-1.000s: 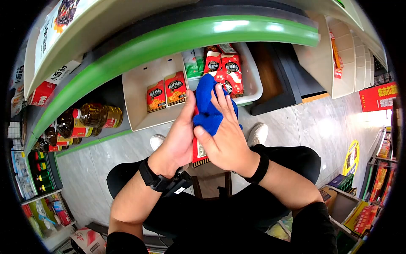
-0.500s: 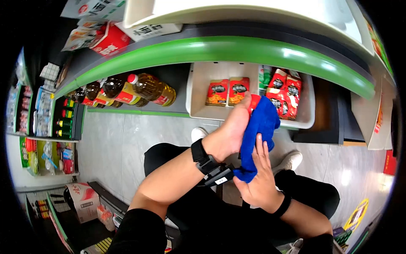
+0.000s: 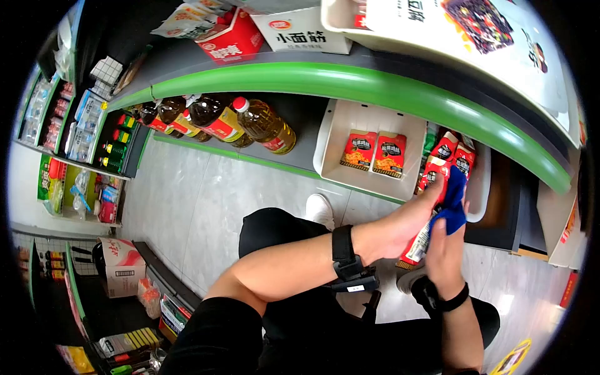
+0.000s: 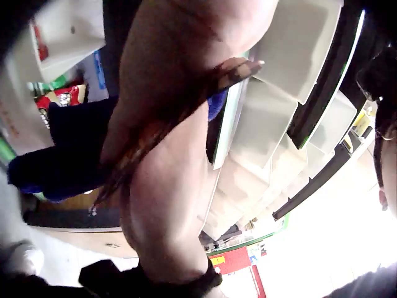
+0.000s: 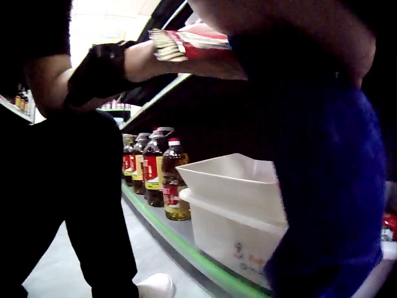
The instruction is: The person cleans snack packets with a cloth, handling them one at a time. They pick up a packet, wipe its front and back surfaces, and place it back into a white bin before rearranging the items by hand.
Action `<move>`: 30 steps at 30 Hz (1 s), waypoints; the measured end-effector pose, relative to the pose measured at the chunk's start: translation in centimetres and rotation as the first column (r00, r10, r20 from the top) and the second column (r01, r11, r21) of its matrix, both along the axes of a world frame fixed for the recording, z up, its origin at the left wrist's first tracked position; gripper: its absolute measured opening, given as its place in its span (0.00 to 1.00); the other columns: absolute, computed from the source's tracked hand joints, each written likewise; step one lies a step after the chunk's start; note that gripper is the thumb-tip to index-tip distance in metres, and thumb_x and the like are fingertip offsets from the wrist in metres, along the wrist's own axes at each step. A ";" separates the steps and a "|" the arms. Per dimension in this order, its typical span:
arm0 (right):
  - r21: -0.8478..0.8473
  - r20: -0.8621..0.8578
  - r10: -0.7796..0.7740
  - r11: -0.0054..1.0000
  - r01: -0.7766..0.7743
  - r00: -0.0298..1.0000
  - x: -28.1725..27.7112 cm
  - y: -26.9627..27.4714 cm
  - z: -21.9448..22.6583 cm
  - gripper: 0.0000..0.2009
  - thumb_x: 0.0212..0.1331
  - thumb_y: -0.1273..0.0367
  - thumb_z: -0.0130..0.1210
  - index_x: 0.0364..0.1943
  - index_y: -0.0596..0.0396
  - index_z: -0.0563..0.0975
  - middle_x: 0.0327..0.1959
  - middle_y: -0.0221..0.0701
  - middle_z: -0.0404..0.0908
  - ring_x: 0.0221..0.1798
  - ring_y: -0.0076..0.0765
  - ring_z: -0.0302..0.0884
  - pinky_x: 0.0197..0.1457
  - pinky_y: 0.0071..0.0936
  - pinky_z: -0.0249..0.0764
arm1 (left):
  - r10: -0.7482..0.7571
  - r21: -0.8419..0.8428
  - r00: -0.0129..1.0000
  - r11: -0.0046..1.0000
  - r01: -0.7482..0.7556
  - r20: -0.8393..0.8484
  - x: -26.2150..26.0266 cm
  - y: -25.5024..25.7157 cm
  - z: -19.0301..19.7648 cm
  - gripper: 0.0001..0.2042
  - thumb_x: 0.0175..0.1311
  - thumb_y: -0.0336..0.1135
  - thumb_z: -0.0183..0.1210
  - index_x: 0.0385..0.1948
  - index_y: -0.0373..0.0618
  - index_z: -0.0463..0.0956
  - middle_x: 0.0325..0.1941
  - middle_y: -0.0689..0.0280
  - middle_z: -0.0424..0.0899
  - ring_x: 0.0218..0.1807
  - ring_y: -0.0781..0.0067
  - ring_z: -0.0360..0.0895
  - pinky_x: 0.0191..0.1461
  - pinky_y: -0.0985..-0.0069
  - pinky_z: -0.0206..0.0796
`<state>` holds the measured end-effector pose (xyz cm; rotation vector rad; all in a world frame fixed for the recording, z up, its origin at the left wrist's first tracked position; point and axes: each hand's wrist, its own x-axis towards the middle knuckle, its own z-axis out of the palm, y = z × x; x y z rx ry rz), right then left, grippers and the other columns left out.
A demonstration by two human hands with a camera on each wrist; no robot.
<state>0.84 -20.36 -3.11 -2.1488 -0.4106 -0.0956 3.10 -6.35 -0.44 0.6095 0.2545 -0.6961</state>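
Observation:
My left hand (image 3: pixel 414 214) grips a red snack packet (image 3: pixel 417 247) and holds it upright in front of the lower shelf. My right hand (image 3: pixel 445 247) holds a blue cloth (image 3: pixel 455 197) against the packet's far side, with the cloth bunched near the packet's top. The right wrist view has the cloth (image 5: pixel 329 186) filling its right side and the packet (image 5: pixel 192 40) at its top. In the left wrist view the two hands lie close together and the fingers are hard to make out.
A white bin (image 3: pixel 330 150) on the lower shelf holds two orange-red packets (image 3: pixel 375 153). A second bin beside it holds red packets (image 3: pixel 459 161). Oil bottles (image 3: pixel 262 125) lie to the left under the green shelf edge (image 3: pixel 375 87). A cardboard box (image 3: pixel 122 265) stands on the tiled floor.
The view has swung left, so both hands now sit at the right of the frame by the red-packet bin. The cloth has moved up to the packet's top.

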 end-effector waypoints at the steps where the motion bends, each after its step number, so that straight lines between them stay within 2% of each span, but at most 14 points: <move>1: 0.017 -0.069 -0.025 1.000 0.026 0.997 0.5 -0.4 -0.1 0.27 0.76 0.57 0.37 0.67 0.68 0.61 0.71 0.55 0.60 0.74 0.54 0.57 0.77 0.43 0.48 | -0.060 0.033 0.998 0.998 0.060 0.006 0.0 0.1 -0.1 0.33 0.70 0.70 0.38 0.62 0.53 0.68 0.55 0.67 0.80 0.53 0.73 0.77 0.56 0.69 0.71; 2: 0.256 -0.320 0.036 0.966 0.050 0.947 0.8 -0.9 -0.7 0.26 0.78 0.58 0.35 0.67 0.67 0.62 0.65 0.46 0.69 0.68 0.42 0.64 0.72 0.34 0.56 | -0.080 0.069 0.997 0.994 0.081 -0.022 -0.1 0.2 0.2 0.33 0.70 0.71 0.37 0.61 0.54 0.68 0.52 0.68 0.80 0.49 0.74 0.77 0.52 0.70 0.72; 3: 0.303 -0.450 0.011 0.942 0.141 0.893 1.2 -1.0 -0.5 0.27 0.78 0.53 0.35 0.62 0.67 0.68 0.57 0.38 0.77 0.59 0.32 0.72 0.65 0.29 0.64 | -0.099 0.104 0.994 0.989 0.104 -0.051 -0.2 0.2 0.9 0.33 0.69 0.72 0.37 0.60 0.54 0.68 0.49 0.68 0.80 0.46 0.76 0.77 0.49 0.71 0.73; 6: 0.424 -0.604 -0.053 0.824 0.377 0.795 2.3 -1.1 1.3 0.30 0.75 0.46 0.38 0.50 0.62 0.78 0.42 0.30 0.82 0.43 0.22 0.77 0.49 0.21 0.72 | -0.149 0.277 0.988 0.948 0.156 -0.045 0.1 0.5 1.2 0.34 0.66 0.75 0.39 0.55 0.54 0.71 0.38 0.72 0.79 0.35 0.82 0.75 0.33 0.78 0.72; 7: 0.524 -0.664 -0.066 0.670 0.526 0.745 2.7 -0.7 1.3 0.27 0.75 0.48 0.39 0.53 0.59 0.77 0.44 0.30 0.82 0.42 0.24 0.78 0.49 0.25 0.73 | -0.162 0.321 0.986 0.933 0.164 -0.032 0.2 0.6 1.4 0.35 0.66 0.75 0.40 0.53 0.53 0.72 0.37 0.72 0.80 0.34 0.82 0.75 0.31 0.79 0.72; 9: 0.648 -0.686 0.123 0.551 0.526 0.717 3.6 -2.7 1.2 0.26 0.74 0.47 0.42 0.60 0.54 0.72 0.53 0.31 0.80 0.55 0.31 0.78 0.61 0.30 0.71 | -0.153 0.410 0.988 0.901 0.138 0.004 0.9 1.0 1.2 0.35 0.65 0.76 0.40 0.52 0.53 0.74 0.35 0.73 0.79 0.33 0.83 0.75 0.29 0.79 0.72; 13: 0.670 -0.650 -0.055 0.429 0.606 0.758 3.8 -2.8 3.1 0.21 0.73 0.51 0.47 0.55 0.54 0.74 0.49 0.32 0.81 0.50 0.32 0.81 0.58 0.32 0.74 | -0.086 0.530 0.986 0.848 -0.002 0.140 2.1 2.7 1.1 0.35 0.64 0.76 0.42 0.49 0.51 0.75 0.40 0.73 0.78 0.38 0.83 0.70 0.39 0.78 0.66; 16: 0.614 -0.601 -0.037 0.617 0.491 0.798 2.8 -3.6 2.8 0.24 0.73 0.51 0.48 0.58 0.56 0.73 0.55 0.31 0.78 0.57 0.31 0.76 0.63 0.32 0.70 | 0.051 0.502 0.942 0.836 -0.222 0.331 2.3 2.6 0.9 0.30 0.67 0.65 0.53 0.52 0.44 0.72 0.47 0.69 0.75 0.44 0.82 0.67 0.45 0.81 0.61; 19: 0.411 -0.586 -0.099 0.819 0.401 0.804 1.2 -2.8 2.9 0.23 0.71 0.53 0.52 0.57 0.59 0.74 0.52 0.31 0.79 0.53 0.28 0.77 0.59 0.26 0.72 | 0.140 0.429 0.893 0.838 -0.337 0.428 2.3 2.0 0.8 0.29 0.68 0.56 0.59 0.56 0.38 0.68 0.48 0.66 0.76 0.47 0.82 0.69 0.49 0.81 0.64; 23: 0.447 -0.588 -0.117 0.778 0.442 0.800 2.1 -3.1 3.7 0.22 0.69 0.53 0.55 0.52 0.58 0.76 0.44 0.29 0.80 0.46 0.25 0.78 0.51 0.23 0.74 | 0.172 0.409 0.890 0.840 -0.357 0.423 2.8 2.6 0.8 0.32 0.67 0.55 0.61 0.58 0.34 0.66 0.50 0.63 0.77 0.50 0.79 0.73 0.53 0.80 0.66; 24: 0.458 -0.551 -0.213 0.731 0.506 0.807 2.2 -2.0 4.8 0.16 0.70 0.56 0.55 0.42 0.57 0.79 0.35 0.24 0.79 0.37 0.17 0.72 0.42 0.18 0.69 | 0.199 0.404 0.890 0.835 -0.372 0.410 2.9 2.8 1.0 0.33 0.66 0.55 0.62 0.59 0.34 0.65 0.51 0.62 0.77 0.50 0.79 0.74 0.54 0.80 0.67; 28: 0.297 -0.521 0.000 0.938 0.182 0.853 0.7 -2.5 4.9 0.16 0.63 0.62 0.63 0.47 0.61 0.79 0.36 0.26 0.82 0.37 0.19 0.75 0.42 0.23 0.73 | 0.188 0.415 0.898 0.836 -0.359 0.398 2.3 2.7 1.6 0.39 0.61 0.49 0.69 0.63 0.31 0.57 0.52 0.58 0.77 0.49 0.76 0.76 0.53 0.78 0.70; 29: 0.327 -0.489 0.203 0.944 -0.038 0.848 0.7 -2.2 4.8 0.17 0.61 0.65 0.64 0.48 0.62 0.78 0.39 0.28 0.83 0.39 0.19 0.76 0.43 0.24 0.75 | 0.185 0.413 0.892 0.835 -0.364 0.413 2.2 2.3 1.2 0.40 0.60 0.49 0.70 0.63 0.31 0.57 0.52 0.58 0.77 0.50 0.75 0.77 0.53 0.78 0.70; 30: 0.335 -0.499 0.244 0.939 -0.075 0.832 0.2 -1.4 4.4 0.17 0.60 0.66 0.65 0.48 0.63 0.78 0.39 0.28 0.83 0.39 0.19 0.76 0.43 0.24 0.75 | 0.181 0.410 0.886 0.834 -0.369 0.428 2.2 1.9 0.7 0.40 0.60 0.48 0.70 0.63 0.31 0.56 0.52 0.58 0.77 0.50 0.74 0.77 0.53 0.78 0.71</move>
